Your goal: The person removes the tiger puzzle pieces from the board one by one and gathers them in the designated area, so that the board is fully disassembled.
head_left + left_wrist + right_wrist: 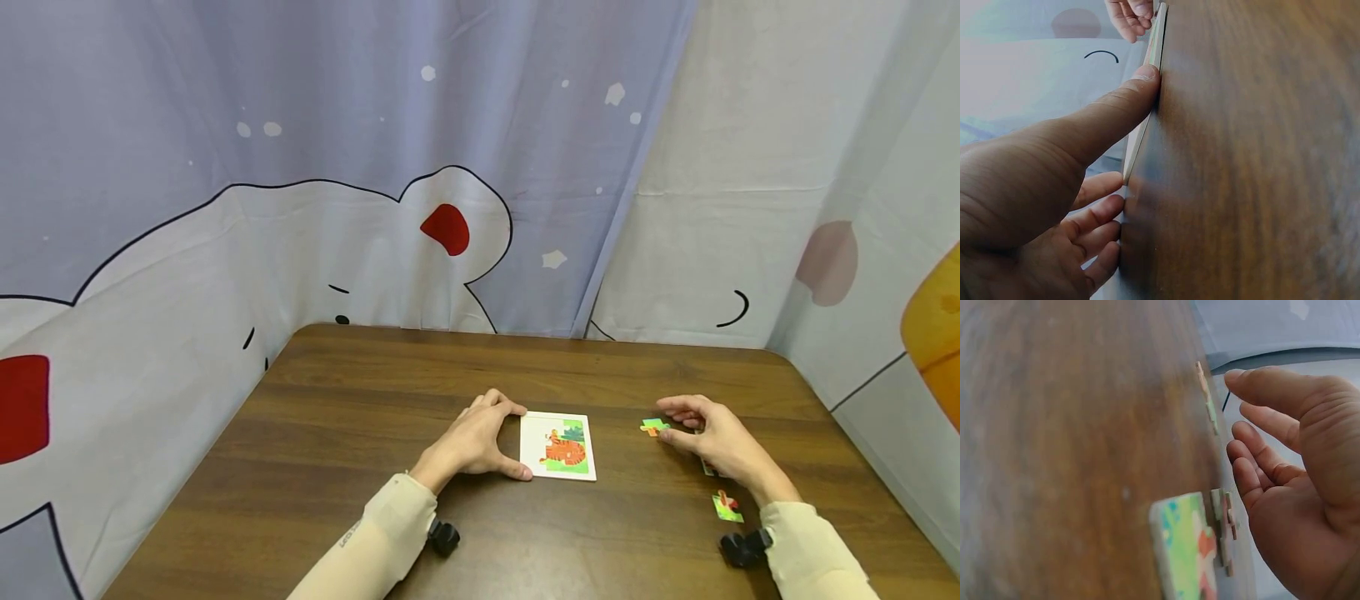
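A square white puzzle board (531, 442) lies on the table with a partly assembled picture of an orange tiger on green. My left hand (472, 437) grips it by the left side, thumb at the near corner and forefinger at the far corner. The wrist view has that thumb (1119, 106) against the board's edge. My right hand (716, 442) hovers at the right, thumb and fingers apart with nothing between them. Just beyond its thumb is a green and orange puzzle piece (654, 426). In the right wrist view the fingers (1260, 447) are loosely bent above the tabletop.
Another puzzle piece (727, 506), green with red, lies nearer the right wrist. Partly under the right hand shows a further piece (707, 468). The brown wooden table (337, 417) is bordered by a printed curtain (360, 242) behind and at the sides.
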Demonstrator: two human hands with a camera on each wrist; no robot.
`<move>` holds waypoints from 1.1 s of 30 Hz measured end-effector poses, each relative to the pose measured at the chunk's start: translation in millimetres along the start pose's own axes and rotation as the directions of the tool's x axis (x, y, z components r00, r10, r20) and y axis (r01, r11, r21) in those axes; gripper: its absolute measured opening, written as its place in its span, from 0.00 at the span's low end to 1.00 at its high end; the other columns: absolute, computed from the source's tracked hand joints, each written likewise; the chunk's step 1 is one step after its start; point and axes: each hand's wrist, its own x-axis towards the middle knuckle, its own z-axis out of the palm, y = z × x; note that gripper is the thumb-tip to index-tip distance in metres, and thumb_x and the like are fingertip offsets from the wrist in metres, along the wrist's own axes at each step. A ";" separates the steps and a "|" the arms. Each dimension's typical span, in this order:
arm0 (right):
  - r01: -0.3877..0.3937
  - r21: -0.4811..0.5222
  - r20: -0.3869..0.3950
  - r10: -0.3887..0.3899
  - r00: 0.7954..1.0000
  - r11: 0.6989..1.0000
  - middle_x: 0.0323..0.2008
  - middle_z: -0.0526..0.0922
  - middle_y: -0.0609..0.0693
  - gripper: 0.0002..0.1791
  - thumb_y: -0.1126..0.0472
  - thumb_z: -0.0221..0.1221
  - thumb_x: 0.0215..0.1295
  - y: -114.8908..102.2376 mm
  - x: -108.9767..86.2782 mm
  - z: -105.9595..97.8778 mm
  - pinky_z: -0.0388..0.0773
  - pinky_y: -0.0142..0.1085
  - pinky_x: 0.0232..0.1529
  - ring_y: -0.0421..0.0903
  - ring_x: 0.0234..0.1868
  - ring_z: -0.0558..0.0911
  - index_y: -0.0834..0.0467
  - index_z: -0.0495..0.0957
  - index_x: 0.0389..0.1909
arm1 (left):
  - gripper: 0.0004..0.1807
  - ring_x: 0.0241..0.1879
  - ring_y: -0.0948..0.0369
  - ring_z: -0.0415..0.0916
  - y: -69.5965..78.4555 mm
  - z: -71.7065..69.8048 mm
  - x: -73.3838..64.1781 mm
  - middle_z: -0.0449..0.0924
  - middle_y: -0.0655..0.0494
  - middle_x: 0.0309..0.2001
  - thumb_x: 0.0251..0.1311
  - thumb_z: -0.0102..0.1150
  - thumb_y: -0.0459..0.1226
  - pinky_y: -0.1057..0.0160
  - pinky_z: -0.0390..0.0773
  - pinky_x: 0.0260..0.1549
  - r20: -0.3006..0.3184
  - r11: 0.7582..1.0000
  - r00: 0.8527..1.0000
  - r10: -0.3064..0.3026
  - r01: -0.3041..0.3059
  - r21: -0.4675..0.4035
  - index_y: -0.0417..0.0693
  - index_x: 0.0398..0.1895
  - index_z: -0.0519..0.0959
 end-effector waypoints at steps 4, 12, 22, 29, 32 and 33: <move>0.047 0.008 -0.046 -0.046 0.998 0.999 0.62 0.86 0.61 0.28 0.61 0.75 0.73 -6.8 1.6 -1.5 0.81 0.30 0.54 0.53 0.57 0.85 0.63 0.82 0.69 | 0.55 0.67 0.48 0.74 0.3 -0.4 0.2 0.76 0.49 0.67 0.42 0.94 0.57 0.45 0.75 0.69 0.000 1.000 1.000 0.000 0.000 -0.003 0.48 0.74 0.80; 0.095 0.060 -0.112 -0.088 0.990 0.994 0.63 0.85 0.61 0.29 0.61 0.74 0.74 -30.2 6.1 -7.5 0.80 0.25 0.52 0.40 0.55 0.85 0.60 0.80 0.72 | 0.54 0.67 0.49 0.74 -0.7 0.4 0.5 0.76 0.49 0.66 0.42 0.94 0.57 0.45 0.75 0.69 -0.003 1.000 1.000 0.001 -0.001 -0.002 0.48 0.74 0.80; 0.166 0.062 -0.127 -0.157 0.979 0.984 0.63 0.85 0.52 0.27 0.59 0.74 0.75 -55.8 12.5 -7.6 0.80 0.27 0.55 0.34 0.56 0.83 0.55 0.81 0.72 | 0.55 0.67 0.48 0.74 -2.2 -1.9 0.1 0.76 0.49 0.66 0.43 0.94 0.57 0.44 0.75 0.68 -0.007 1.000 1.000 0.007 -0.007 -0.001 0.48 0.74 0.80; 0.165 0.059 -0.115 -0.157 0.981 0.985 0.62 0.85 0.52 0.29 0.58 0.74 0.75 -59.3 13.8 -3.6 0.79 0.26 0.56 0.34 0.56 0.82 0.54 0.80 0.73 | 0.55 0.67 0.49 0.73 -0.9 -2.2 0.1 0.75 0.50 0.67 0.43 0.93 0.57 0.44 0.75 0.69 0.000 1.000 1.000 -0.004 0.004 -0.008 0.48 0.75 0.79; 0.161 0.055 -0.115 -0.153 0.981 0.985 0.61 0.85 0.52 0.30 0.58 0.74 0.74 -58.3 12.9 -2.0 0.80 0.27 0.56 0.34 0.56 0.82 0.54 0.79 0.74 | 0.55 0.67 0.49 0.73 -0.6 0.0 -0.2 0.76 0.50 0.67 0.43 0.93 0.58 0.45 0.75 0.68 0.002 1.000 1.000 -0.004 0.004 -0.001 0.49 0.75 0.79; 0.163 0.056 -0.116 -0.156 0.981 0.985 0.61 0.85 0.52 0.30 0.58 0.75 0.74 -58.3 12.7 -1.6 0.80 0.27 0.56 0.34 0.56 0.82 0.54 0.79 0.74 | 0.55 0.67 0.49 0.73 -0.6 0.6 -0.1 0.76 0.50 0.67 0.43 0.93 0.58 0.45 0.75 0.68 0.002 1.000 1.000 -0.003 0.003 0.001 0.49 0.75 0.80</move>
